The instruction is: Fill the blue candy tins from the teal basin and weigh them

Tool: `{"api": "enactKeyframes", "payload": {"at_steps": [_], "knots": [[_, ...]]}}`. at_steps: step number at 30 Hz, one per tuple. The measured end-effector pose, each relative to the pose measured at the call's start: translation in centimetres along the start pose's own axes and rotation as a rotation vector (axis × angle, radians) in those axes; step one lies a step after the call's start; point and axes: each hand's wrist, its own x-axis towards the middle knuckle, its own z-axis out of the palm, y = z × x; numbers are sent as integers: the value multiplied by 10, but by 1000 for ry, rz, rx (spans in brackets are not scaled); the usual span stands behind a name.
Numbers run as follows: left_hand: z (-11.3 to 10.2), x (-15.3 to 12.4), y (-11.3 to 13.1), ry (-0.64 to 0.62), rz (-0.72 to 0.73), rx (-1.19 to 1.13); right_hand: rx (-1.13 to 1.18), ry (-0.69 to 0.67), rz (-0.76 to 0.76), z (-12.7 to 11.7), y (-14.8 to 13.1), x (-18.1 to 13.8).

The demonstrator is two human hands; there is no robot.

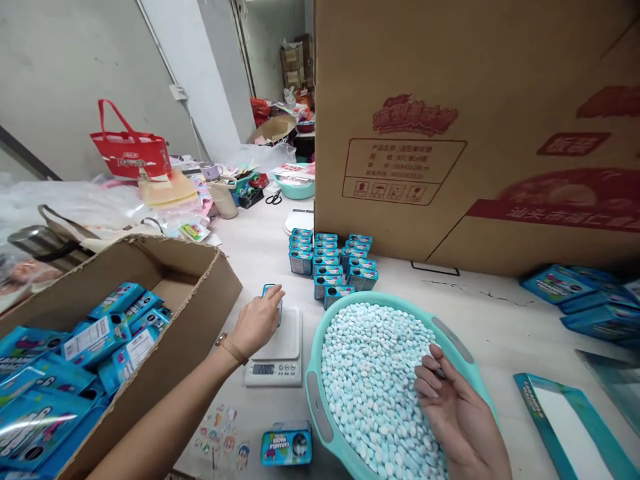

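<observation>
My left hand is at a white digital scale, its fingers closed on a small blue candy tin at the far end of the weighing plate. The hand hides most of that tin. Over the right side of a turquoise basin hovers my right hand, palm turned up and fingers curled in. Whatever the curled fingers may hold does not show. Pale blue and white candies fill the basin. Another blue tin lies in front of the scale.
Rows of blue tins stand behind the basin, against a large cardboard carton. At left, an open cardboard box holds blue packs. More blue packs and a blue-edged tray lie at right. Scissors rest farther back.
</observation>
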Motion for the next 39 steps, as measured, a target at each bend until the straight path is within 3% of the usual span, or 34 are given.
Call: {"api": "enactKeyframes", "payload": {"at_steps": [7,11,14,17,20,23,26,28,31,33,36,39], "knots": [[18,79,-17,89,283,-240,-1,-49,-8,-2,0,-1],[29,117,-22,146,323,-302,-109,-137,-62,-4,-2,-4],[33,120,-24,248,288,-353,-131,-162,-92,-6,-3,-9],[29,89,-24,400,158,-444,-71,-130,-62,-4,-2,-13],[19,26,-19,436,7,-764,-50,-129,-32,0,-1,-18],[7,-54,-5,178,44,-935,-41,-120,-23,5,1,-20],[10,-123,16,-26,148,-825,-60,-118,-12,10,5,-22],[20,-153,32,-134,187,-725,-75,-117,3,14,10,-23],[36,-173,47,-228,174,-618,-99,-131,32,17,17,-26],[37,-174,47,-210,161,-600,-120,-143,38,18,19,-29],[24,-162,32,-60,159,-619,-147,-142,16,17,17,-30],[10,-132,10,98,153,-590,-166,-129,-14,16,14,-30]]}}
